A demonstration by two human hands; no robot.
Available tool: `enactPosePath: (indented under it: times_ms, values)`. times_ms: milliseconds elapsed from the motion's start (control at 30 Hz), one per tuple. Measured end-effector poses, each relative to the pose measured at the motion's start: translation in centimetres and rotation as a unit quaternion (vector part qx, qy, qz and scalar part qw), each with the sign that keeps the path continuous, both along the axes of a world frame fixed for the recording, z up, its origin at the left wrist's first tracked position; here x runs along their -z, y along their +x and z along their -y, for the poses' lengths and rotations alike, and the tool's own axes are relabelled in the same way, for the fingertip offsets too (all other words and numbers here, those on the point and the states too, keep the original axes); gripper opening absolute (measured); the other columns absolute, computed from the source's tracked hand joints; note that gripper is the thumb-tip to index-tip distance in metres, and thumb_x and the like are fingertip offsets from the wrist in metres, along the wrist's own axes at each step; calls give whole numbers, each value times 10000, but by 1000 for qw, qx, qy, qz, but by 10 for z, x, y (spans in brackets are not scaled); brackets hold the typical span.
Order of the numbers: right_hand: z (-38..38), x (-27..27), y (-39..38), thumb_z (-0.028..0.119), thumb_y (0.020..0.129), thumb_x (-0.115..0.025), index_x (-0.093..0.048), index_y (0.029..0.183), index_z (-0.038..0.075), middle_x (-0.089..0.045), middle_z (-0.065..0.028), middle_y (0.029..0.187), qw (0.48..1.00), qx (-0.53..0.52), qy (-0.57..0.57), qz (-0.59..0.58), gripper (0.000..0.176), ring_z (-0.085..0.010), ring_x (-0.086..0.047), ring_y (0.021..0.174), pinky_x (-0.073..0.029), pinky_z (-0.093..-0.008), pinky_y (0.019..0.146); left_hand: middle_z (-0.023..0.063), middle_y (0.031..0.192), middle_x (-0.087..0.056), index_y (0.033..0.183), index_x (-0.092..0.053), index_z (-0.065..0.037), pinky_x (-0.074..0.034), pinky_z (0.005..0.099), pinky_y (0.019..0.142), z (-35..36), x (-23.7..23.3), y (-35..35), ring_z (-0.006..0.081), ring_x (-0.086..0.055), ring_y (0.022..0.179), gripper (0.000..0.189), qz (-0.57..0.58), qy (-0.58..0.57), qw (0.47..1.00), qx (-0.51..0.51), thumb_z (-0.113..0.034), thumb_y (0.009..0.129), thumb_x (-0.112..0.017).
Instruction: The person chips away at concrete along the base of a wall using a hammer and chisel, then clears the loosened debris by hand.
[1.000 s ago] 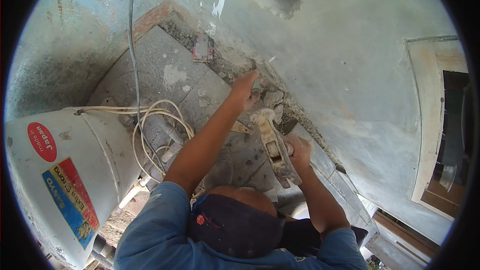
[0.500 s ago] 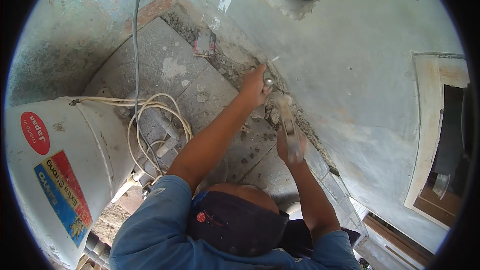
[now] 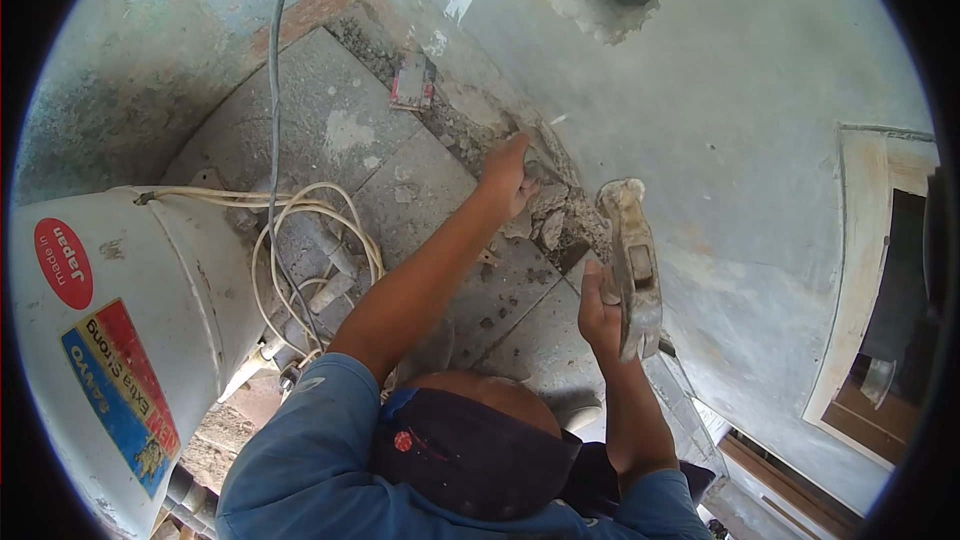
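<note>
My left hand [image 3: 507, 178] is closed around a metal chisel [image 3: 534, 162], held low against the broken strip at the foot of the wall; most of the tool is hidden by my fingers. To its right, my right hand [image 3: 599, 312] grips a worn, dusty hammer [image 3: 637, 265], with the hammer head raised apart from the chisel. Loose chunks of broken mortar [image 3: 555, 220] lie between the two hands, along the edge of the grey floor tiles [image 3: 400, 175].
A white tank [image 3: 150, 280] with stickers stands at the left. Coiled cream cable [image 3: 345, 190] and a grey cable [image 3: 273, 90] run beside it. A small red-and-white box [image 3: 412, 82] lies by the wall [image 3: 740, 140]. A framed opening [image 3: 850, 280] is at right.
The hammer has moved up and right, away from the chisel, with my right hand. My left hand stays in nearly the same place.
</note>
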State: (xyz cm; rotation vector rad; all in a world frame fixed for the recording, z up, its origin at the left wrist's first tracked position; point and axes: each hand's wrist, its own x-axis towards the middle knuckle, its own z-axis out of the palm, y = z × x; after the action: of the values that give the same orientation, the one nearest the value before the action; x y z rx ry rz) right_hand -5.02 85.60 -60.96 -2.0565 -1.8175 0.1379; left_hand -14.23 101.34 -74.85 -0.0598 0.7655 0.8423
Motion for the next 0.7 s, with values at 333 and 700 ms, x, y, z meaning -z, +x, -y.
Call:
enactPosePath:
  times_ms: [333,700]
  values:
    - [-6,37,1,154,746,-680,-514,776,46,-553,-132,586,990,-100,7,-100,200,-339,-579,552,-454,-391,517,23,598,-463,926,-529,-19,-302,261,398,-6,17,-33,107,-338,387,279,39,31,997,66,-293,902,-583]
    - [3,21,-27,157,762,-640,-555,806,58,-542,-147,586,993,-9,46,-110,138,-304,-594,558,-461,-395,505,-5,525,-398,882,-496,-38,-293,267,407,-13,-4,-21,104,-360,394,230,14,-9,998,53,-257,905,-561]
